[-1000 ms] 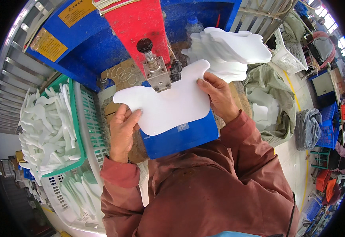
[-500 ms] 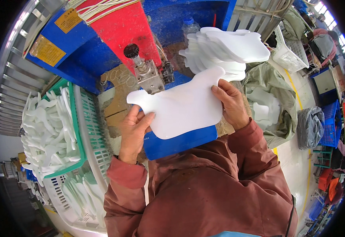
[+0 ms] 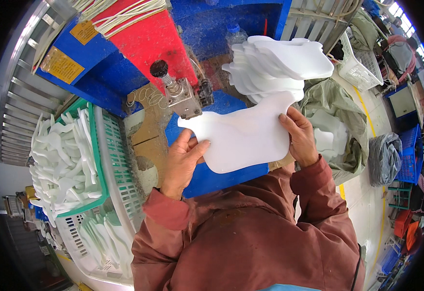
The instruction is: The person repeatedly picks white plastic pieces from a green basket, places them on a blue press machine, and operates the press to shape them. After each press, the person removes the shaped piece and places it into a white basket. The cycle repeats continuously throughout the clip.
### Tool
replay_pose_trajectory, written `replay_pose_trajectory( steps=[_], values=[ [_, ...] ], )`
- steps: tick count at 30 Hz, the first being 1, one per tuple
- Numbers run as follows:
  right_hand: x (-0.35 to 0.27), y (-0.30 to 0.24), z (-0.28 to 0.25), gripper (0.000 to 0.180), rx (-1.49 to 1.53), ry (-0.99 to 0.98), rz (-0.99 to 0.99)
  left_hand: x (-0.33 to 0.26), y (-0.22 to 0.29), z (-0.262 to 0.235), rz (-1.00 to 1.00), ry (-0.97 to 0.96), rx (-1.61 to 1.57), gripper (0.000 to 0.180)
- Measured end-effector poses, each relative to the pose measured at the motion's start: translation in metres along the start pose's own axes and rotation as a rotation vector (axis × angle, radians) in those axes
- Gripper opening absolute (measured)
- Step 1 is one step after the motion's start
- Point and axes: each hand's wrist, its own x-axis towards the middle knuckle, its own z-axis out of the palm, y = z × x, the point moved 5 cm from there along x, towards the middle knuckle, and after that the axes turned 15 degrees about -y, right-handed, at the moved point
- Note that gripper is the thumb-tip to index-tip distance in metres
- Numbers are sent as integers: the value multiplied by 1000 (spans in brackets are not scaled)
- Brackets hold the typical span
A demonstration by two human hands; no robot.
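Observation:
A flat white foam piece [image 3: 243, 136] with curved lobes is held between both hands over a blue work surface [image 3: 221, 175]. My left hand [image 3: 180, 162] grips its lower left edge, thumb on top. My right hand [image 3: 299, 138] holds its right edge. The piece's upper left tip lies just under the metal head [image 3: 185, 97] of a red and blue machine [image 3: 144, 39]. A stack of like white pieces [image 3: 275, 65] rises right behind it.
On the left stands a green basket [image 3: 100, 160] full of white cut pieces [image 3: 61, 160], with a white basket [image 3: 120, 203] beneath holding more. Grey-green cloth bags [image 3: 338, 121] lie to the right, beyond them a white basket [image 3: 360, 63] and blue crates [image 3: 408, 155].
The white piece has swung from flat under the machine head toward the right and turned; both hands have shifted with it, still gripping its edges.

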Motion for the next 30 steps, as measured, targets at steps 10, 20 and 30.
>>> replay_pose_trajectory(
  steps=[10,20,30],
  values=[
    [-11,-10,-11,31,-26,53,-5,13,-9,14,-27,-44,-46,32],
    [-23,21,-35,30,-241,132,33,-6,-14,3,-144,-17,330,22],
    [-15,65,-25,22,-953,-116,314,-187,69,-62,-158,425,686,37]
  ],
)
